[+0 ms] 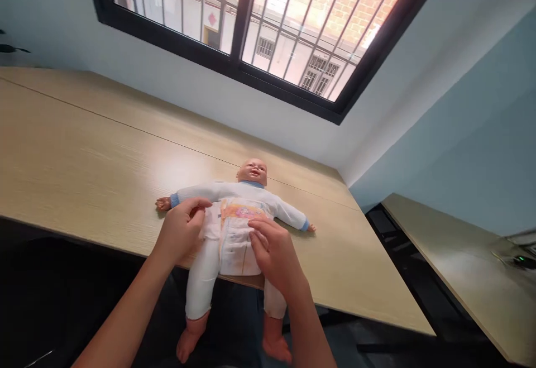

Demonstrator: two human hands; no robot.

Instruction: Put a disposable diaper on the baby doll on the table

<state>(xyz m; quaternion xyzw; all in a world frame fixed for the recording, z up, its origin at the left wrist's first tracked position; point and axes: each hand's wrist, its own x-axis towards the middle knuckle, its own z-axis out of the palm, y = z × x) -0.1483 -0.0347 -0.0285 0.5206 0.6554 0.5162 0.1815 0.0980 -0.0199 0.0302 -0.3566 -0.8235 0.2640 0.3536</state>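
A baby doll [253, 172] lies on its back on the table, in a white top with blue cuffs and white leggings. Its arms are spread and its legs hang over the front edge. Spread over its belly and between its legs is a white diaper [240, 245] with an orange printed band. My left hand [182, 228] is closed at the diaper's side wing, by the doll's hip. Over the diaper's other side is my right hand [276, 251], thumb and forefinger apart, fingertips at the diaper's front; whether they press on it I cannot tell.
The long wooden table [104, 156] stands against the wall under a barred window [234, 61]. To the right, past a gap, is a second table [452, 267] with a dark device showing a green light [521, 259]. Dark space lies below the front edge.
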